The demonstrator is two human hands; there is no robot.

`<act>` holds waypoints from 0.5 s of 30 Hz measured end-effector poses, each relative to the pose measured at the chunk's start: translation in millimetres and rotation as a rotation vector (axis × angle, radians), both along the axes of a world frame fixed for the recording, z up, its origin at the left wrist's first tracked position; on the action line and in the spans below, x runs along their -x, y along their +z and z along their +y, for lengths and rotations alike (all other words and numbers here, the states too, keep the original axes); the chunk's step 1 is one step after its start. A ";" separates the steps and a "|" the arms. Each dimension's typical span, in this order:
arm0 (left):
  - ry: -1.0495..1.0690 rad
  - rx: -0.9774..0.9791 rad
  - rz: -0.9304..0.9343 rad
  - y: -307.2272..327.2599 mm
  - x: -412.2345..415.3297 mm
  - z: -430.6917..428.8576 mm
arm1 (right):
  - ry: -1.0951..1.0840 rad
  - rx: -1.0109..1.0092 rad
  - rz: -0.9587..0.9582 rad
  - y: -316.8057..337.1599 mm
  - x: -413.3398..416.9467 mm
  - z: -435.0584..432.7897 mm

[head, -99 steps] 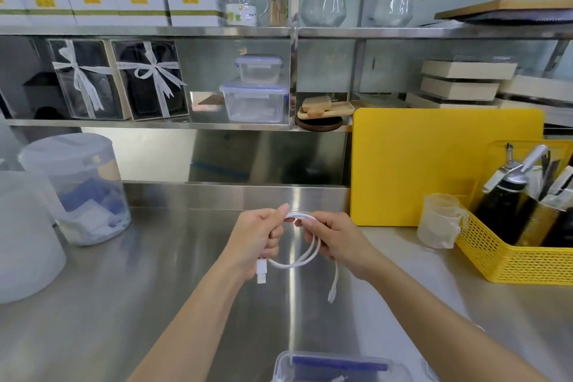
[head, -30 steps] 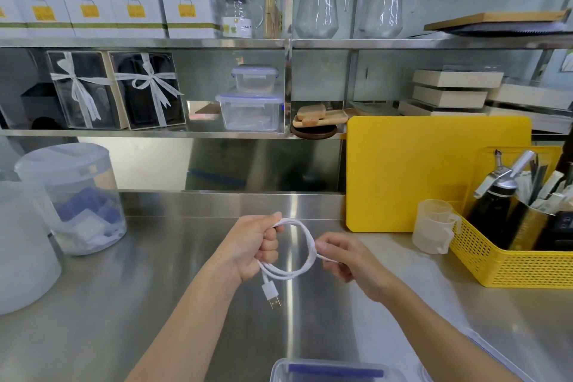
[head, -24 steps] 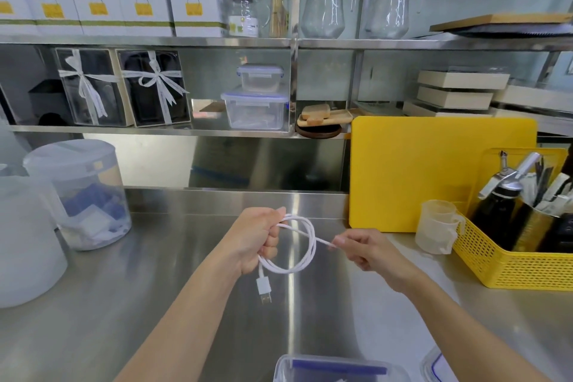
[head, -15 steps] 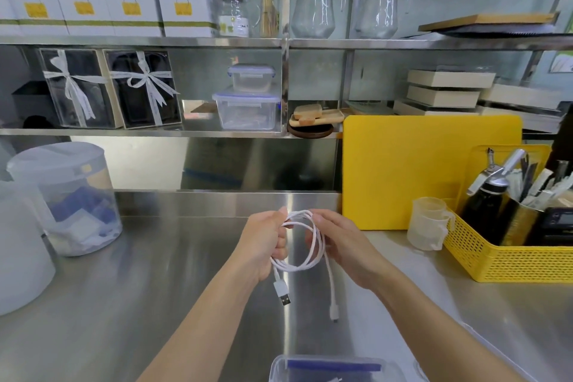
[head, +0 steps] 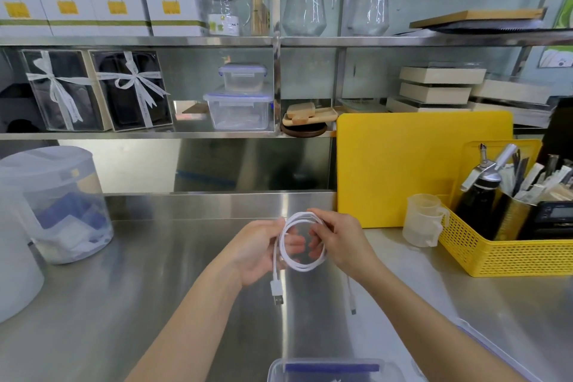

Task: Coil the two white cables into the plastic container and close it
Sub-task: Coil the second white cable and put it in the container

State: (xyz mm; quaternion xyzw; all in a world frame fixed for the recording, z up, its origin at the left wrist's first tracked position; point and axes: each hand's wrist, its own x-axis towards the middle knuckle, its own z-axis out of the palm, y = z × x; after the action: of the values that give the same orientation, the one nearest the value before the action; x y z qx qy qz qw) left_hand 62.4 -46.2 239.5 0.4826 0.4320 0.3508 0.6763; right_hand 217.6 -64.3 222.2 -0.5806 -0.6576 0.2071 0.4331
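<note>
White cable [head: 302, 267] was wound into a loop of a few turns, held up over the steel counter [head: 124, 304] btwn both hands. Left hand [head: 259, 253] was closed on the loop's left side, fingers curled thru it; right hand [head: 336, 245] pinched the top-right of the loop, thumb and fingertips pressed on the strands. Two ends hung loose: USB plug [head: 277, 291] dangling straight down below the left hand, smaller plug [head: 353, 308] hanging lower right, w/ its lead partly hidden behind the right wrist.

Plastic container [head: 333, 370] sat at the bottom edge of the view, near the person, well apart from the coil; only its rim and a blue strip showed. Something white was inside, prob the other cable, but too cropped to tell. What looked like the lid's edge [head: 483, 347] lay by the right forearm.

Risks, as I judged them: turns weren't tied, so easing either grip during the carry would likely let the loop spring open. Dangling ends could snag the container rim or hang outside, blocking the lid from seating. Coil might also be too wide for the box, needing a tighter wind first.
</note>
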 end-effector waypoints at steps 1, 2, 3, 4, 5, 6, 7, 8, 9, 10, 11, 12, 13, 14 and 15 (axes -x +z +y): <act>-0.037 -0.023 0.106 0.8 5.2 1.2 | -0.005 0.021 -0.014 -1.0 -2.7 0.5; -0.059 -0.052 0.221 2.0 9.7 2.3 | -0.014 0.043 -0.048 -1.5 -5.4 0.6; -0.056 -0.084 0.314 2.4 13.8 4.0 | -0.021 0.052 -0.117 -1.9 -7.1 0.6; -0.035 -0.107 0.366 2.0 16.2 6.5 | -0.022 0.041 -0.207 -3.1 -8.0 1.4; -0.012 -0.115 0.377 0.6 18.6 9.3 | -0.019 0.021 -0.292 -4.4 -7.6 1.9; -0.006 -0.102 0.351 -0.3 20.3 11.4 | -0.026 0.002 -0.346 -5.8 -6.5 1.8; -0.032 -0.077 0.295 -1.8 21.8 12.4 | -0.042 -0.004 -0.367 -6.3 -5.0 1.3; -0.080 -0.046 0.219 -4.1 21.9 11.6 | -0.061 -0.001 -0.368 -6.5 -3.4 0.9; -0.131 -0.013 0.129 -7.8 20.6 9.6 | -0.069 0.005 -0.358 -6.3 -1.7 0.8; -0.165 0.022 0.028 -11.6 17.9 6.1 | -0.059 0.006 -0.331 -5.6 0.2 0.2; -0.170 0.053 -0.070 -16.3 14.4 2.7 | -0.037 0.006 -0.295 -5.5 2.0 0.1; -0.147 0.070 -0.152 -20.2 10.2 -0.7 | -0.018 0.004 -0.263 -5.2 2.9 -0.1; -0.104 0.058 -0.199 -23.3 6.0 -3.2 | -0.011 0.007 -0.242 -5.3 3.4 -0.1; -0.050 0.008 -0.189 -25.2 1.7 -5.3 | -0.015 0.019 -0.224 -5.8 3.3 0.1; 0.006 -0.077 -0.110 -25.8 -1.6 -6.2 | -0.018 0.042 -0.213 -7.2 2.6 0.0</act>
State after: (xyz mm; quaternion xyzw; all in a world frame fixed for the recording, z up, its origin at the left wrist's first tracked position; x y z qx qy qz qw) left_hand 63.9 -52.4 213.7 0.4869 0.3819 0.3952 0.6789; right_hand 215.1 -64.3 215.0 -0.6142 -0.6900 0.1540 0.3506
